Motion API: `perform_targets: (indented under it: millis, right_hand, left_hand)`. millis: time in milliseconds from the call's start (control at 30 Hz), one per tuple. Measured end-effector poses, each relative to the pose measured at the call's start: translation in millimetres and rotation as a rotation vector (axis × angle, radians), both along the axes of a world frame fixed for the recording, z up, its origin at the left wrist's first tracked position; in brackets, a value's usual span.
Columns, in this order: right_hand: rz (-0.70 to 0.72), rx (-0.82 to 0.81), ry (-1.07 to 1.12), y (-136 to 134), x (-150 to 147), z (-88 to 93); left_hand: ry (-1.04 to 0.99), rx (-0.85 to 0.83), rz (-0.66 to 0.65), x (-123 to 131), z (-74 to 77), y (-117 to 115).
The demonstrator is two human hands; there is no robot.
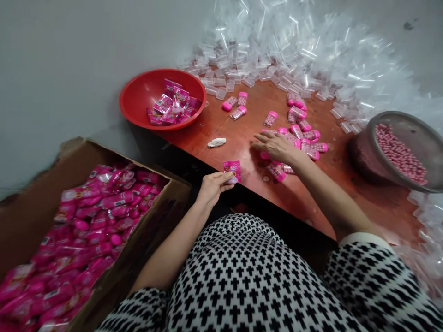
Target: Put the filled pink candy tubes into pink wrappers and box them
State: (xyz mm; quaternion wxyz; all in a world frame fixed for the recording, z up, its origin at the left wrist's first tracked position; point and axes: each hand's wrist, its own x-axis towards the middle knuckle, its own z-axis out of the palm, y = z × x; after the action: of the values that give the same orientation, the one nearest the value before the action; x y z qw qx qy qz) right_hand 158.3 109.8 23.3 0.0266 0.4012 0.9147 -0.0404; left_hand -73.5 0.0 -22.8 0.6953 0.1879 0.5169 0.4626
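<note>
A small pink printed packet (231,168) is pinched between the thumb and fingers of my left hand (215,186), just off the table's front edge. My right hand (275,146) reaches over the table with its fingers stretched out, at the left side of a group of small clear bottles (296,131) with pink caps and pink beads inside. Some of those bottles lie partly under the hand, so whether it touches one is hidden. Farther back lie a few more filled bottles (238,112).
A red bowl (128,99) with pink packets stands at the table's left corner. Below it, a cardboard box (152,203) holds many pink wrapped bottles. Empty clear tubes (277,50) are heaped along the back. A bucket (362,152) of pink beads stands right; a crumpled white piece (217,142) lies near the front edge.
</note>
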Motion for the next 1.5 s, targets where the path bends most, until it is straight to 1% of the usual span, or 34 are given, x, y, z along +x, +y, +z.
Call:
perform_targets:
  millis: [33, 100, 167, 200, 233, 267, 333, 367, 400, 433, 467, 500, 567, 633, 733, 833, 933, 1033, 1133, 1200, 1300, 1333, 1400, 1500]
  right_hand:
    - [0.031, 0.010, -0.072, 5.4, 5.9, -0.4]
    - [0.078, 0.017, -0.128, 12.2, 14.0, -2.1]
    - [0.092, 0.031, -0.108, 14.0, 17.7, -2.4]
    - [0.074, 0.044, -0.084, 12.8, 18.0, -1.7]
    - [0.031, 0.060, -0.045, 9.7, 17.0, -0.6]
    - [-0.042, 0.075, 0.017, 4.4, 14.8, 0.6]
    - [-0.239, 0.053, 0.251, -13.8, 5.8, 2.1]
    - [-0.343, -0.003, 0.421, -26.7, -1.0, 1.9]
    - [-0.427, -0.102, 0.618, -41.7, -9.2, 1.1]
    - [-0.491, -0.245, 0.825, -58.0, -18.3, -0.5]
    - [-0.536, -0.414, 0.982, -74.8, -28.2, -2.8]
    - [-0.578, -0.555, 1.089, -91.1, -38.2, -5.5]
    - [-0.650, -0.695, 1.206, -118.4, -57.0, -11.9]
    - [-0.687, -0.709, 1.244, -135.6, -71.1, -18.5]
    - [-0.720, -0.617, 1.251, -144.0, -80.9, -25.9]
    - [-0.732, -0.558, 1.245, -143.1, -81.6, -28.4]
    - [-0.714, -0.573, 1.280, -141.3, -80.6, -27.6]
    - [-0.714, -0.651, 1.339, -139.4, -80.5, -27.6]
    - [-0.718, -0.753, 1.389, -137.8, -80.1, -30.3]
    - [-0.719, -0.728, 1.403, -137.8, -79.6, -33.3]
    - [-0.690, -0.590, 1.374, -139.2, -79.1, -37.1]
    - [-0.675, -0.567, 1.362, -139.5, -79.2, -37.7]
    - [-0.659, -0.578, 1.361, -139.4, -79.3, -37.7]
    - [-0.690, -0.658, 1.422, -136.7, -79.3, -35.7]
  left_hand:
    - [-0.021, -0.026, 0.004, 0.4, 0.5, -0.2]
    - [-0.063, -0.073, 0.028, 1.0, 1.6, 0.4]
    - [-0.117, -0.111, 0.085, 2.0, 2.9, 2.5]
    - [-0.151, -0.125, 0.128, 2.6, 3.7, 4.0]
    - [-0.189, -0.136, 0.180, 3.5, 4.6, 5.6]
    - [-0.232, -0.143, 0.234, 4.5, 5.6, 7.2]
    - [-0.323, -0.147, 0.326, 7.1, 8.1, 10.2]
    - [-0.367, -0.147, 0.356, 8.7, 9.4, 11.3]
    - [-0.405, -0.147, 0.374, 10.5, 10.8, 12.2]
    - [-0.437, -0.147, 0.383, 12.3, 12.0, 12.8]
    - [-0.461, -0.146, 0.388, 14.3, 13.2, 13.2]
    - [-0.477, -0.143, 0.391, 16.2, 14.1, 13.3]
    - [-0.494, -0.131, 0.385, 20.1, 15.5, 13.0]
    - [-0.498, -0.115, 0.370, 23.6, 16.6, 12.3]
    - [-0.506, -0.092, 0.348, 28.1, 18.8, 10.3]
    - [-0.489, -0.061, 0.307, 31.9, 21.1, 7.5]
    - [-0.446, -0.011, 0.266, 35.7, 22.0, 4.3]
    - [-0.398, 0.043, 0.253, 38.1, 22.2, 2.1]
    - [-0.341, 0.087, 0.203, 37.8, 23.3, 1.9]
    - [-0.303, 0.130, 0.165, 36.4, 24.3, 2.6]
    - [-0.246, 0.213, 0.109, 34.3, 24.3, 4.0]
    - [-0.231, 0.235, 0.089, 33.8, 23.7, 4.2]
    - [-0.202, 0.260, 0.045, 33.2, 21.8, 4.4]
    - [-0.140, 0.272, -0.006, 31.9, 18.8, 5.1]
